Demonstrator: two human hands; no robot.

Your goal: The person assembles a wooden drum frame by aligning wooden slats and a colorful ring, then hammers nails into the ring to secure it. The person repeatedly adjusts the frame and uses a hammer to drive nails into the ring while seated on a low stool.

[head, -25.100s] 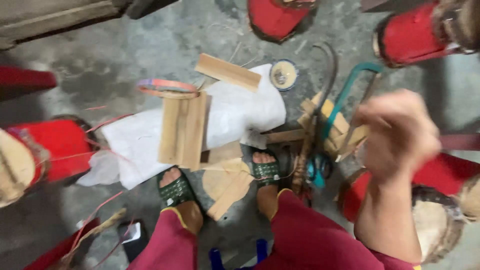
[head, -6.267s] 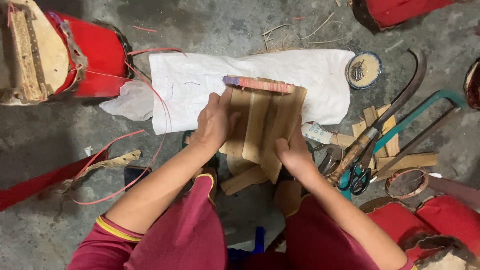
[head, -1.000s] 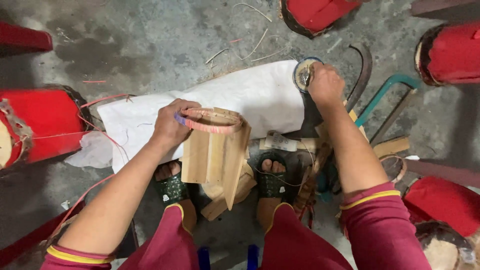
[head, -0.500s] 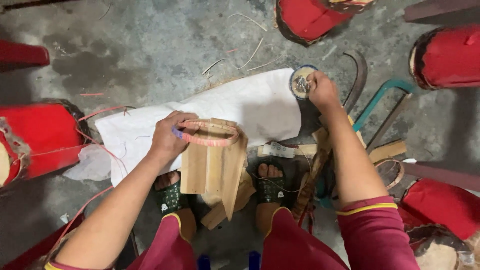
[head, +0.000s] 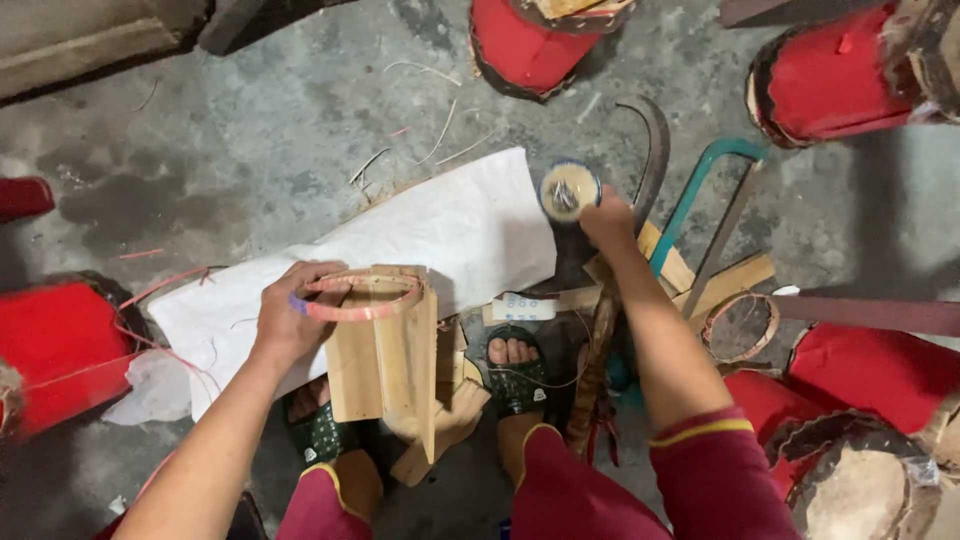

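I see my two hands: left hand (head: 290, 320) and right hand (head: 607, 215). I see one white sack (head: 440, 230), one round tin (head: 569, 188), one green saw (head: 705, 190), one curved knife (head: 655, 150).

Head cam, looking straight down, close over floor (head: 300, 120).

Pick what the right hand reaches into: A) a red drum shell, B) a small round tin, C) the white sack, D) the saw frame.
B: the right hand has its fingers at the small round tin just past the white sack, while the left hand holds the bundle of wooden slats upright by its ring.
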